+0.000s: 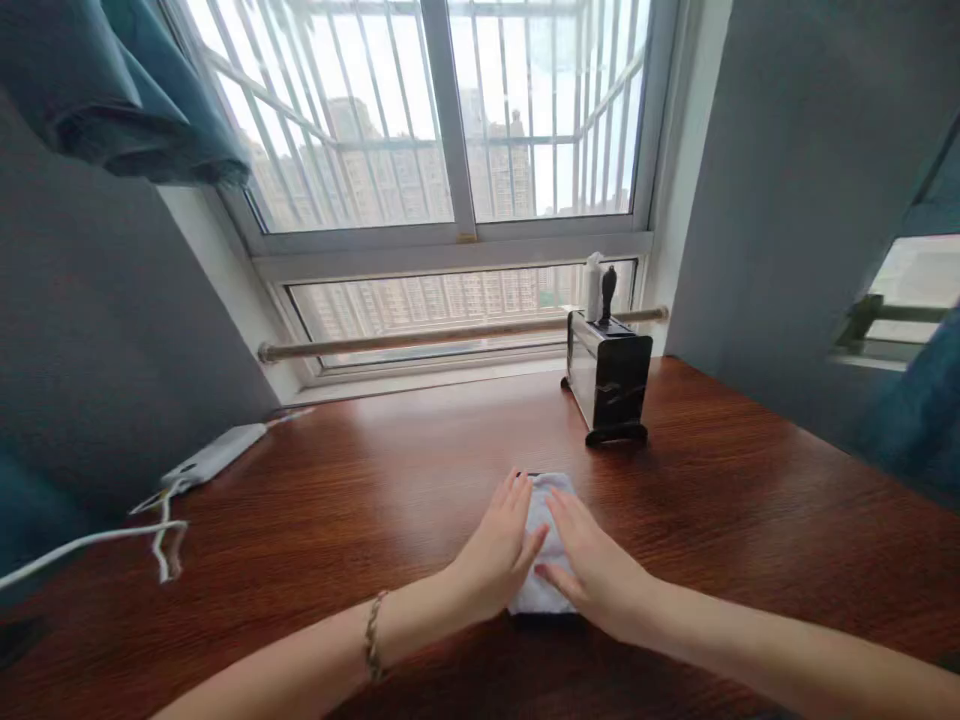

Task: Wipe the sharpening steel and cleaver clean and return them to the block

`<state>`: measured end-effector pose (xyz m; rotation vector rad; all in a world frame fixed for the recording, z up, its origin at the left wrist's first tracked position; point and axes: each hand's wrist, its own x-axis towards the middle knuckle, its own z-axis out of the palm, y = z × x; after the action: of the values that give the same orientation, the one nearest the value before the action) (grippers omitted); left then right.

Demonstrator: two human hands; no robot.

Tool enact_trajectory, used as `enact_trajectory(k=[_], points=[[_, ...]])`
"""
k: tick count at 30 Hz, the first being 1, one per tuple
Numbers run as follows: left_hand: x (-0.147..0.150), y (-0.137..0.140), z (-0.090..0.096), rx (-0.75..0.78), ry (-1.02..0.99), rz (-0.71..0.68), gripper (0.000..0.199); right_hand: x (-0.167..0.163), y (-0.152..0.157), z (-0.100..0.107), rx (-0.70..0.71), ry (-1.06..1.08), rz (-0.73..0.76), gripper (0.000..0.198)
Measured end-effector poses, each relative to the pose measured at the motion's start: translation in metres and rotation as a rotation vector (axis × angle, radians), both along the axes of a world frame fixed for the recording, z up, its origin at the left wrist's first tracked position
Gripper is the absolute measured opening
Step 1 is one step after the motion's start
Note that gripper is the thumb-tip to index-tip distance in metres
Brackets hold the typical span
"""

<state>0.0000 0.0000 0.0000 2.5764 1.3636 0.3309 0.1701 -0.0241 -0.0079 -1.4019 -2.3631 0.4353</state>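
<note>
Cloth lies on the table, right between the two hands, slightly right of centre in view. Long axis runs away from the person, toward the window; short side runs across.

Left hand is over its left edge, right hand over its right edge. Neither is clearly nearer. Fingers angle forward and inward, both thumbs point in over the middle, tips apart. Far end of the cloth is about level with the fingertips; near end shows between the wrists.

Grip: none pinched. Both hands are flat, fingers straight and close together, thumbs spread. Palms look to be resting on the cloth; can't tell how much pressure. Dark line at the cloth's far and near ends: can't tell if that's a flat thing underneath or shadow.

Around: box, black and silver, stands upright beyond the right hand, ahead and to the right, apart from the cloth. Black handle sticks out of its top. Power strip and cord sit at the table's left side, well apart from the left hand. Bar spans the window behind the table.

Nothing stands between hands and cloth. Box is the closest obstacle, forward-right; bare wood on the left.
</note>
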Motion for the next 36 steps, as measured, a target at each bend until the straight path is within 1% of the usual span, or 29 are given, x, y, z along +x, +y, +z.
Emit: enact_trajectory(k=[3,5,7,9,12,15,18,20,23,25,27,28,29,31,32,34,35,36], points=[[-0.011,-0.022,-0.015,0.054,0.003,-0.054,0.065,-0.022,-0.001,-0.009,-0.042,-0.092,0.107,0.079],[-0.015,-0.033,-0.021,0.089,0.005,-0.086,0.071,-0.030,0.002,-0.013,-0.064,-0.141,0.126,0.079],[-0.017,-0.040,-0.024,0.116,0.019,-0.129,0.080,-0.031,0.008,-0.015,-0.073,-0.166,0.109,0.077],[-0.017,-0.042,-0.023,0.118,0.043,-0.172,0.085,-0.021,0.015,-0.016,-0.058,-0.174,0.108,0.077],[-0.016,-0.043,-0.020,0.090,0.059,-0.197,0.088,0.015,0.025,-0.016,-0.052,-0.202,0.153,0.076],[-0.016,-0.044,-0.016,0.054,0.053,-0.219,0.086,0.066,0.030,-0.014,-0.088,-0.252,0.220,0.076],[-0.017,-0.045,-0.013,0.022,0.049,-0.235,0.085,0.117,0.033,-0.013,-0.102,-0.250,0.236,0.075],[-0.017,-0.045,-0.012,0.010,0.040,-0.246,0.085,0.143,0.036,-0.015,-0.101,-0.243,0.250,0.074],[-0.017,-0.045,-0.013,0.014,0.017,-0.269,0.084,0.169,0.043,-0.020,-0.098,-0.213,0.264,0.073],[-0.017,-0.045,-0.014,0.028,0.008,-0.274,0.084,0.176,0.050,-0.022,-0.092,-0.200,0.262,0.074],[-0.017,-0.045,-0.015,0.049,0.009,-0.278,0.085,0.171,0.053,-0.019,-0.074,-0.198,0.255,0.076],[-0.017,-0.045,-0.014,0.060,0.010,-0.287,0.085,0.164,0.052,-0.015,-0.055,-0.198,0.258,0.077],[-0.018,-0.047,-0.012,0.072,0.010,-0.302,0.086,0.152,0.048,-0.009,-0.029,-0.193,0.271,0.078],[-0.021,-0.050,-0.004,0.096,-0.004,-0.354,0.091,0.118,0.031,0.005,0.044,-0.161,0.338,0.078],[-0.024,-0.053,0.003,0.105,-0.022,-0.395,0.093,0.098,0.019,0.012,0.065,-0.135,0.390,0.078],[-0.031,-0.061,0.018,0.087,-0.053,-0.499,0.091,0.055,-0.009,0.023,0.059,-0.109,0.587,0.081],[-0.035,-0.066,0.026,0.050,-0.058,-0.563,0.085,0.035,-0.023,0.025,0.053,-0.095,0.708,0.078],[-0.039,-0.071,0.032,-0.014,-0.040,-0.630,0.074,0.018,-0.035,0.025,0.079,-0.045,0.774,0.066]])
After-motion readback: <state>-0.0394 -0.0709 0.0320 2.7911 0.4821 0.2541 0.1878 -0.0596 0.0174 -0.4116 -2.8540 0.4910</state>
